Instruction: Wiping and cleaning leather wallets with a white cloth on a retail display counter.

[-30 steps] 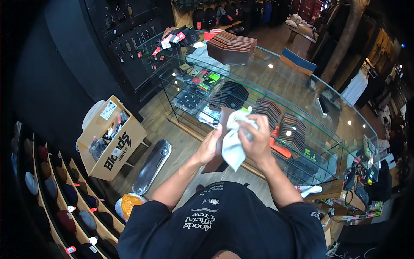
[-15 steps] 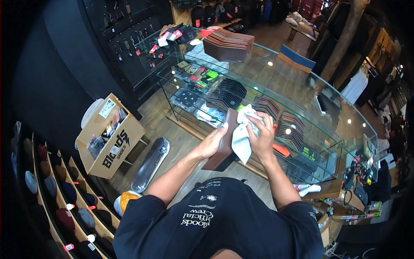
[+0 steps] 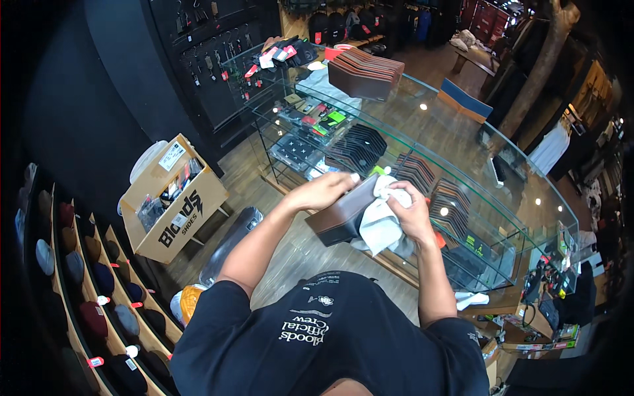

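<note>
In front of my chest is a dark brown, angled display stand (image 3: 340,214) with a black lower side, tilted above the floor. My left hand (image 3: 325,190) grips it along its far left edge, fingers curled over the top and partly hidden. A crumpled white cloth (image 3: 381,228) is bunched in my right hand (image 3: 412,210), closed around it. The cloth presses against the stand's right end and hangs down beside it.
A glass display case (image 3: 422,148) spans the far side, with a stack of similar brown angled stands (image 3: 365,74) on top and more inside. At left are a cardboard box (image 3: 175,218), a skateboard deck (image 3: 228,247) and a rack of caps (image 3: 96,317).
My left hand has slid from the stand's near left side up to its far edge. The stand has turned more broadside and shifted, with the cloth still in my right hand.
</note>
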Motion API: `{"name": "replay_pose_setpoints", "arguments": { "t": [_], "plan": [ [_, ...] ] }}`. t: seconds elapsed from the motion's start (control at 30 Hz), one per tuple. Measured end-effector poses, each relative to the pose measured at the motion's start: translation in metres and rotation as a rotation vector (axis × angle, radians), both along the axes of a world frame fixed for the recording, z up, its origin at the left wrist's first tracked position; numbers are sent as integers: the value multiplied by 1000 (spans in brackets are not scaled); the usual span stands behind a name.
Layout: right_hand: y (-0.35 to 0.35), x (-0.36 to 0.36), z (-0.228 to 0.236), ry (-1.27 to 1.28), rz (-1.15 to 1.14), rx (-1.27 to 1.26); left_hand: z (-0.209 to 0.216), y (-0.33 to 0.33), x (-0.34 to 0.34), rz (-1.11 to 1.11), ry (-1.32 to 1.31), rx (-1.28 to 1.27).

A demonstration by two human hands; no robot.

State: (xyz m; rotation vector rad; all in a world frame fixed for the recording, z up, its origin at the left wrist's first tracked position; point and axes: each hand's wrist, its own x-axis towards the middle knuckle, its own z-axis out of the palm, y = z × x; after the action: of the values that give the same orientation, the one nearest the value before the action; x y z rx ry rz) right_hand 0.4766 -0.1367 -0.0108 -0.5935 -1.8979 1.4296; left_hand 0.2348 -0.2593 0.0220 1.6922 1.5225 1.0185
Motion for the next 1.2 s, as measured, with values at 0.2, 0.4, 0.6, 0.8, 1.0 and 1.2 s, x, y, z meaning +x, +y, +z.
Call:
{"name": "replay_pose_setpoints", "arguments": {
  "t": [0.2,0.4,0.6,0.8,1.0,1.2],
  "plan": [
    [7,-16,-15,574,-253,-387,-29,-37,16,637,-162,444],
    [-11,-47,3,653,-240,-399,-56,-12,55,354,-1148,218],
    [-25,-49,-7,390,-189,-128,-47,13,11,438,-1068,459],
    [-30,-42,11,-20,-299,362,-29,4,24,220,-1367,494],
    [-33,-42,50,107,-292,685,-12,0,27,104,-1319,255],
    [-45,-84,63,76,-129,872,-6,-10,31,154,-1371,245]
  ]
}}
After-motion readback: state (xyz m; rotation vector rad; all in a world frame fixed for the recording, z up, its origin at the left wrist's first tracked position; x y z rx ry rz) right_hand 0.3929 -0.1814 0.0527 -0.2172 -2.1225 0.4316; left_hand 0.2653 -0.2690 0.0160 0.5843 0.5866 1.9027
